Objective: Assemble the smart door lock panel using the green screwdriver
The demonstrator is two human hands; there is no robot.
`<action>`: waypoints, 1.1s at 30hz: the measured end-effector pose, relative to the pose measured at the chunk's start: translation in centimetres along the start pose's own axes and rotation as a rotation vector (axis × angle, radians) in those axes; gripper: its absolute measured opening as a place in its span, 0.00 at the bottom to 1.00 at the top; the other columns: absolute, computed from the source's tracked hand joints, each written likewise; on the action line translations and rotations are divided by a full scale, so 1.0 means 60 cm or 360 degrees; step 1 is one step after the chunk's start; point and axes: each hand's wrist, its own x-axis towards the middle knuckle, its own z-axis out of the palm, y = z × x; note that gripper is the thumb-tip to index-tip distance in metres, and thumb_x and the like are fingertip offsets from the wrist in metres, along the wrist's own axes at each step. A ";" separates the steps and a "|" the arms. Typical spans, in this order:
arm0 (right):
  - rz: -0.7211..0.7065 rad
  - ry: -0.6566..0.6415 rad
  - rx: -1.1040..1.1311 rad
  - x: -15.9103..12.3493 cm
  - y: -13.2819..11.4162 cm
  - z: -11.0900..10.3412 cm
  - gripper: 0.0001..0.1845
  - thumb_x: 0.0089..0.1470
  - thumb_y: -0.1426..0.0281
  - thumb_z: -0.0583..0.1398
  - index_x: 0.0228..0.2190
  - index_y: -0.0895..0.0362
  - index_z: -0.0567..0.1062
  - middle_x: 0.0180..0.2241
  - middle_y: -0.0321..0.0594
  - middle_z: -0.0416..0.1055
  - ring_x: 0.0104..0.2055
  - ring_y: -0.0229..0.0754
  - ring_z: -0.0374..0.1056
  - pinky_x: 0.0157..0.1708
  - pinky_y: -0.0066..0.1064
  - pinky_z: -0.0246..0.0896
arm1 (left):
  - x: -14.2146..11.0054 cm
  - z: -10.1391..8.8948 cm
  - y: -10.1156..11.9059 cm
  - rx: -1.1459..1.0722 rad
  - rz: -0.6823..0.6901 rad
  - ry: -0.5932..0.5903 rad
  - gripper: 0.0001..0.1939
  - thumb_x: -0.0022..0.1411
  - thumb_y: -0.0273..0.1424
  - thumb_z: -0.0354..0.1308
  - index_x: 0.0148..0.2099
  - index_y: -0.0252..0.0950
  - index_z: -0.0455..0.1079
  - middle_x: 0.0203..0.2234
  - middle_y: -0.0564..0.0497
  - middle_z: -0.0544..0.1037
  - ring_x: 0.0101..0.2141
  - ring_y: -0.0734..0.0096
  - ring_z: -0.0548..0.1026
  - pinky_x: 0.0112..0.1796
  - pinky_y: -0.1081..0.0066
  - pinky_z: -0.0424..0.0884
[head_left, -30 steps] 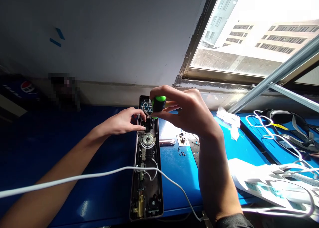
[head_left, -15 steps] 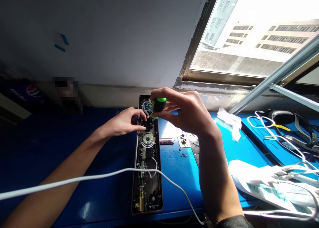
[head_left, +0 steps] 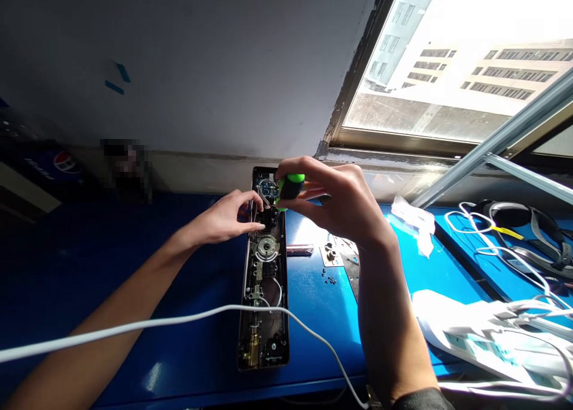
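Note:
An opened door lock housing (head_left: 278, 311), long, narrow and dark, lies lengthwise on the blue table. Inside show a circuit board (head_left: 269, 189) at the far end, a round metal disc (head_left: 267, 247) near the middle and a brass cylinder (head_left: 253, 350) at the near end. Over its far half, my right hand (head_left: 331, 189) grips a green and black screwdriver (head_left: 290, 188) by the handle; the shaft and tip are hidden. My left hand (head_left: 228, 216) reaches in from the left, thumb and forefinger apart, fingertips at the dark parts below the board.
Small black screws (head_left: 329, 277), a metal plate (head_left: 331, 255) and a reddish bundle (head_left: 299, 250) lie right of the housing. A white cable (head_left: 192, 319) crosses in front. Farther right are a plastic bag (head_left: 414, 219), a white power strip (head_left: 465, 338) and a headset (head_left: 532, 231).
The near end of the housing has shifted slightly away from me. Both hands keep nearly the same place, the right still holding the screwdriver. The view has turned slightly.

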 end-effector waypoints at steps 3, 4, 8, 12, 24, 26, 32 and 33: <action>-0.0018 0.0033 0.0048 0.002 0.003 0.000 0.15 0.61 0.68 0.66 0.50 0.53 0.77 0.41 0.33 0.80 0.38 0.36 0.77 0.45 0.30 0.80 | -0.010 0.006 0.024 0.0113 -0.0087 0.0066 0.32 0.59 0.57 0.63 0.55 0.42 0.67 0.49 0.44 0.72 0.48 0.50 0.75 0.49 0.55 0.74; -0.0023 0.0044 0.0067 0.003 0.005 0.000 0.15 0.60 0.69 0.66 0.50 0.54 0.77 0.42 0.34 0.80 0.39 0.36 0.78 0.45 0.30 0.80 | -0.015 0.009 0.035 0.0172 -0.0134 0.0095 0.34 0.58 0.60 0.63 0.56 0.42 0.65 0.48 0.44 0.70 0.47 0.50 0.76 0.49 0.54 0.74; -0.0005 0.0084 0.0060 0.004 0.012 -0.002 0.18 0.59 0.72 0.65 0.51 0.54 0.75 0.43 0.34 0.79 0.41 0.38 0.79 0.49 0.32 0.79 | -0.036 0.018 0.080 0.0359 -0.0261 0.0131 0.43 0.53 0.66 0.62 0.58 0.41 0.58 0.51 0.43 0.64 0.41 0.51 0.78 0.45 0.53 0.76; -0.0009 0.0147 -0.0022 0.001 0.013 -0.008 0.20 0.57 0.73 0.66 0.51 0.52 0.75 0.43 0.32 0.80 0.43 0.39 0.80 0.52 0.35 0.79 | -0.050 0.025 0.101 0.0542 -0.0248 -0.0046 0.46 0.52 0.67 0.62 0.60 0.42 0.58 0.54 0.42 0.62 0.37 0.49 0.80 0.38 0.53 0.77; 0.0112 0.0276 -0.0167 -0.010 0.009 -0.034 0.19 0.57 0.71 0.67 0.50 0.48 0.76 0.45 0.37 0.78 0.43 0.45 0.79 0.52 0.42 0.80 | -0.062 0.051 0.104 0.0748 -0.0094 -0.0197 0.38 0.57 0.56 0.67 0.58 0.36 0.63 0.59 0.33 0.61 0.52 0.34 0.76 0.47 0.50 0.77; 0.0137 0.0232 -0.0183 -0.009 0.010 -0.035 0.19 0.57 0.71 0.67 0.49 0.48 0.76 0.42 0.36 0.78 0.38 0.42 0.78 0.50 0.40 0.80 | -0.064 0.058 0.106 0.0741 -0.0097 -0.0193 0.41 0.55 0.56 0.70 0.60 0.37 0.63 0.61 0.33 0.61 0.53 0.31 0.75 0.47 0.48 0.77; 0.0234 0.0054 -0.0298 -0.005 0.014 -0.030 0.17 0.55 0.67 0.70 0.46 0.51 0.75 0.33 0.31 0.75 0.33 0.37 0.75 0.38 0.33 0.75 | -0.064 0.078 0.110 0.0736 -0.0166 -0.0153 0.47 0.52 0.57 0.72 0.63 0.35 0.62 0.61 0.30 0.59 0.59 0.25 0.68 0.48 0.45 0.77; 0.0272 0.0030 -0.0348 -0.005 0.015 -0.029 0.17 0.55 0.66 0.70 0.45 0.52 0.75 0.32 0.32 0.75 0.33 0.37 0.75 0.35 0.31 0.72 | -0.064 0.080 0.109 0.0726 -0.0159 -0.0150 0.47 0.52 0.57 0.72 0.62 0.35 0.62 0.61 0.30 0.59 0.59 0.26 0.68 0.47 0.45 0.78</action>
